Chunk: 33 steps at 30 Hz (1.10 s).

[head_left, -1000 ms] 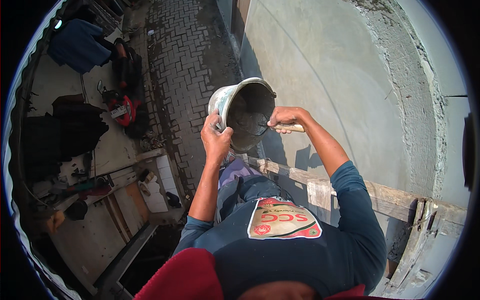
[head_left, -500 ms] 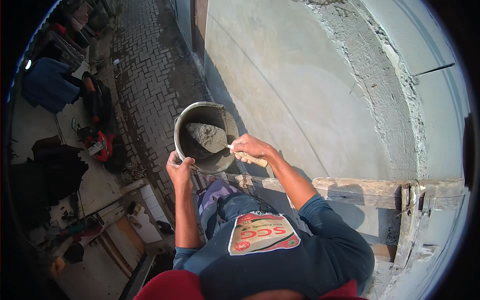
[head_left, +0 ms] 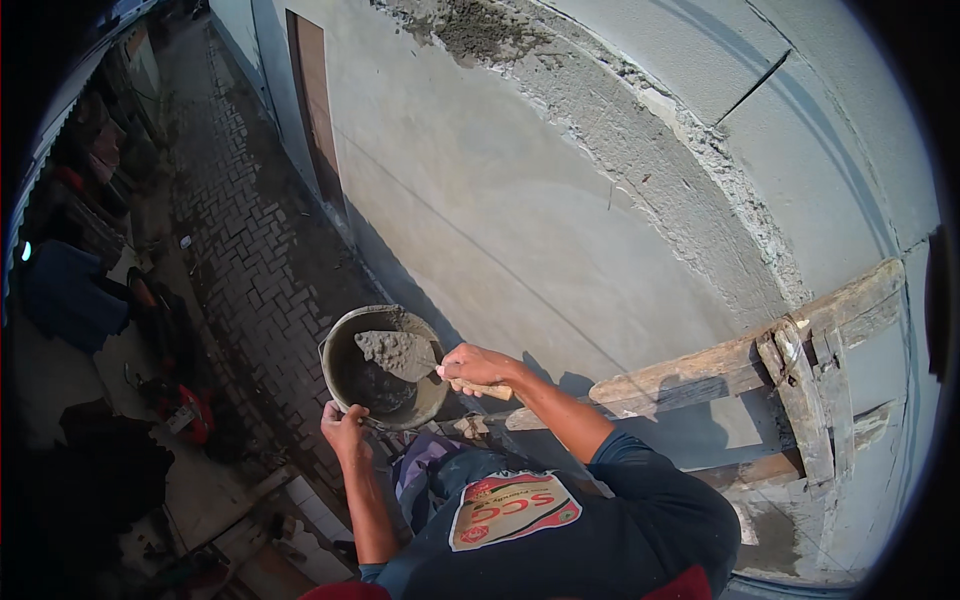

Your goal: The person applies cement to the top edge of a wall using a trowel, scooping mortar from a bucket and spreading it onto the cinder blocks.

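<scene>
My left hand (head_left: 346, 428) grips the near left rim of a round bucket (head_left: 430, 402), its thumb over the edge. Inside the bucket dark wet residue coats the bottom and walls. Closed around a wooden handle, my right hand (head_left: 482, 368) holds a trowel (head_left: 494, 389) above the bucket's mouth. A heap of wet grey mortar (head_left: 396, 354) covers most of the trowel's blade.
To the right rises a grey plastered wall (head_left: 470, 190) with a rough strip of fresh mortar (head_left: 480, 32) higher up. Wooden scaffold planks (head_left: 690, 378) run along it. Below left lie a paved alley (head_left: 240, 250) and a red motorbike (head_left: 192, 412).
My view has tilted up and toward the wall, so more of the rough strip shows. The loaded trowel sits higher over the bucket; both hands keep their holds.
</scene>
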Each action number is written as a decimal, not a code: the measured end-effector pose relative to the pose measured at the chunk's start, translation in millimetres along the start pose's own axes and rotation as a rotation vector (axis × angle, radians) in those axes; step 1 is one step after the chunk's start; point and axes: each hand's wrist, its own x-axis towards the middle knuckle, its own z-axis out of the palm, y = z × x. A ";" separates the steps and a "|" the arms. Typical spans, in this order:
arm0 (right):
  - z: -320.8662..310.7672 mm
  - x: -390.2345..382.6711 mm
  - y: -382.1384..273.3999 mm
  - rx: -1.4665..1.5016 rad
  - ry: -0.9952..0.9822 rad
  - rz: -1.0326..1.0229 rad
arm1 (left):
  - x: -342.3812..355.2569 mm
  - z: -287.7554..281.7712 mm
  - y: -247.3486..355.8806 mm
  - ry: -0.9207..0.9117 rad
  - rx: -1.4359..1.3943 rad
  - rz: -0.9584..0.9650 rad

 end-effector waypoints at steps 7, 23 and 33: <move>2.3 -12.0 -30.5 0.019 -0.011 0.014 | 3.2 -10.5 -9.0 0.059 0.006 0.007; 23.1 8.1 -38.1 -0.115 0.015 -0.001 | -12.0 -23.3 -0.7 0.130 -0.018 0.020; 2.6 -13.3 -97.0 -0.096 -0.030 -0.055 | 2.4 -17.9 8.9 0.115 -0.144 0.003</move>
